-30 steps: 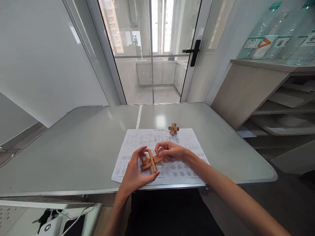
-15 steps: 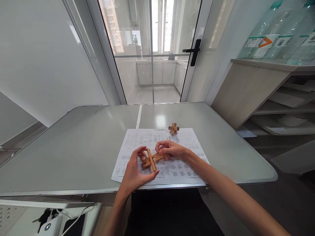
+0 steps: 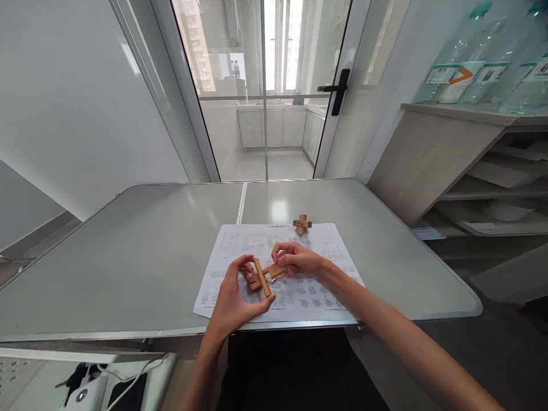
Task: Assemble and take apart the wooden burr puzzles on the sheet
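Observation:
My left hand (image 3: pixel 235 305) is closed round a wooden puzzle piece (image 3: pixel 262 278), a slim bar gripped between thumb and fingertips at its two ends. Crossing behind this bar is a notched wooden piece (image 3: pixel 255 283) with a dark mark on it. From the right, my right hand (image 3: pixel 302 260) pinches the end of a flat wooden puzzle piece (image 3: pixel 276 270), which reaches to the crossing. Whether the crossing pieces are locked together I cannot tell. Beneath both hands lies a printed sheet (image 3: pixel 231 240) of puzzle diagrams.
An assembled wooden cross puzzle (image 3: pixel 302 224) stands at the sheet's far edge. The grey table (image 3: pixel 141 257) extends to both sides, its front edge close to my body. A shelf unit (image 3: pixel 445 148) with plastic bottles (image 3: pixel 466 63) is at the right. Cables and a white device (image 3: pixel 88 394) lie lower left.
The bar in my left hand has shifted very slightly left. My right hand's flat piece has tilted and turned a little, showing a pale gap under it.

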### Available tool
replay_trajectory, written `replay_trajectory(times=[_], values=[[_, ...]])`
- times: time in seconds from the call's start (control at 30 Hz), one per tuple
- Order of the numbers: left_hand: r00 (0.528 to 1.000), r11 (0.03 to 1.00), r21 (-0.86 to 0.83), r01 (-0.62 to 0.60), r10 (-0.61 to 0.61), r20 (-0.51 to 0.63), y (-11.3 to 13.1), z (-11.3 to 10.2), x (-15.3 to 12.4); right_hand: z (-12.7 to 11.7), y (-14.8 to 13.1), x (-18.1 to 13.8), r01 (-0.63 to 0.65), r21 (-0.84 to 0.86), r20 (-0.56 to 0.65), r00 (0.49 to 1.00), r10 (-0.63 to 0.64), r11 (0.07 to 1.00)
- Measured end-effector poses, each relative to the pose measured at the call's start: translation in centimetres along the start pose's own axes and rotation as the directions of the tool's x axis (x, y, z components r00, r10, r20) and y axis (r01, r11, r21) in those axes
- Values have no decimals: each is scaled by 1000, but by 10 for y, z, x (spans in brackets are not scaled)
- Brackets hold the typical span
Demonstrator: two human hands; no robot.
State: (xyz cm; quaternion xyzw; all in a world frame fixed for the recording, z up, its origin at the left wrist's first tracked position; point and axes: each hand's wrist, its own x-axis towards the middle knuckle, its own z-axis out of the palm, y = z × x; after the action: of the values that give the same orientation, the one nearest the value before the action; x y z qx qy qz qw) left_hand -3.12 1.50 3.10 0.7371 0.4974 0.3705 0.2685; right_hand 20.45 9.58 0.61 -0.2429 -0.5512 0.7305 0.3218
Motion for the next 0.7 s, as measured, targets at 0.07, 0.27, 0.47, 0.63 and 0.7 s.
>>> replay_trajectory(times=[0.07,0.27,0.47,0.63,0.7], values=[[1000,1000,5,4,-4,3,0,-1,0,0,-1,-1,4,-9,-6,1000,-5,1000],[1000,1000,-7,-21,21,7,2,-1,0,1,-6,-1,12,-16,-45,999,-13,1000],[1000,1000,2,-4,4,-4,-1,0,1,1,-4,-1,23,-19,-72,997,-24,1000],[1000,1000,-7,-16,16,5,0,0,1,0,-4,-1,29,-11,-92,995,-30,1000],[1000,1000,-5,-12,12,0,0,0,0,-1,-3,-1,35,-16,-97,995,-37,999]])
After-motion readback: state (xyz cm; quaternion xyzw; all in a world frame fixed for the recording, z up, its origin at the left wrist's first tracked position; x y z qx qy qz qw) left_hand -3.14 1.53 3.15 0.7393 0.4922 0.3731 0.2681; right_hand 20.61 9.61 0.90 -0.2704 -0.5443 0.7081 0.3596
